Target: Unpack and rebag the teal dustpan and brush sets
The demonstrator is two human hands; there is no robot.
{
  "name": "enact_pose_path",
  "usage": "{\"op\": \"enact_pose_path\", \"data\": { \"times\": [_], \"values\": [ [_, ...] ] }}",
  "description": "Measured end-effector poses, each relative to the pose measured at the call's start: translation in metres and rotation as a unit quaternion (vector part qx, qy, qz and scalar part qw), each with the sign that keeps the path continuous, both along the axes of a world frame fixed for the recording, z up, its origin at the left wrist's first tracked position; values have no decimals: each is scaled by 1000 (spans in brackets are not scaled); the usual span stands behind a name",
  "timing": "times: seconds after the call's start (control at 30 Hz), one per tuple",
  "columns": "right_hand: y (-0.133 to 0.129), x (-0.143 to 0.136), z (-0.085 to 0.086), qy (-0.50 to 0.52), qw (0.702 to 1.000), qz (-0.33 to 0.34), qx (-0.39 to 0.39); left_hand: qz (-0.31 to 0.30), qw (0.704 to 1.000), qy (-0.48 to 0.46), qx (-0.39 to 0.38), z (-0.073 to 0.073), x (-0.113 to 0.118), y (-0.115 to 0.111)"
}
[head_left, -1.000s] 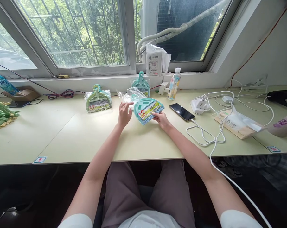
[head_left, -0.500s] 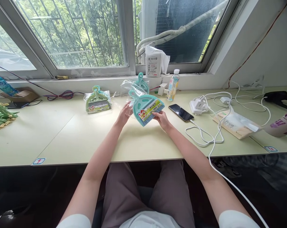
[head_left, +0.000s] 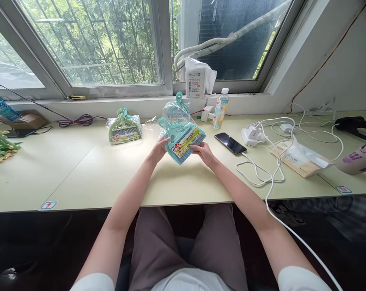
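A teal mini dustpan-and-brush set point(head_left: 183, 139) with a yellow label is held tilted above the table, its handle toward the upper left. My left hand point(head_left: 159, 149) grips its left edge near the handle. On the lower right, by the bristles, my right hand point(head_left: 203, 152) pinches it. Behind it, clear plastic wrapping point(head_left: 174, 112) stands up, partly over another teal dustpan set point(head_left: 180, 101) by the sill. A green wrapped dustpan set point(head_left: 125, 127) lies to the left of my left hand.
A phone point(head_left: 230, 144) on a white cable lies right of my hands, near a drink bottle point(head_left: 221, 108). Further right are a charger block point(head_left: 252, 135) and a wipes packet point(head_left: 302, 157). A tissue pack point(head_left: 196, 79) stands on the sill; green stalks point(head_left: 3, 145) lie far left.
The dustpan set has shifted slightly left and down and turned a little. My left hand has moved from the clear wrapping onto the set's left edge.
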State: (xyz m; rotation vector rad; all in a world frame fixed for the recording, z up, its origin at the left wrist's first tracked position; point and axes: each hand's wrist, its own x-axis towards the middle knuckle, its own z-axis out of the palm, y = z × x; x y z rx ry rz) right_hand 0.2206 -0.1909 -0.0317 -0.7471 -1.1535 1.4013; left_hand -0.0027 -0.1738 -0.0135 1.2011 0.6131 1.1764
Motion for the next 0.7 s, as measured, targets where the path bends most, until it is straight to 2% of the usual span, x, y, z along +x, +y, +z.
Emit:
{"op": "enact_pose_path", "data": {
  "times": [0.23,0.5,0.7],
  "values": [
    [-3,-7,2,49,995,-81,-11,-45,995,52,-67,-10,10,0],
    [-4,-8,2,55,996,-68,-24,8,999,40,-12,-7,22,-8],
    [-5,-7,5,56,995,-83,-26,48,996,68,-17,-7,32,-13]
  ]
}}
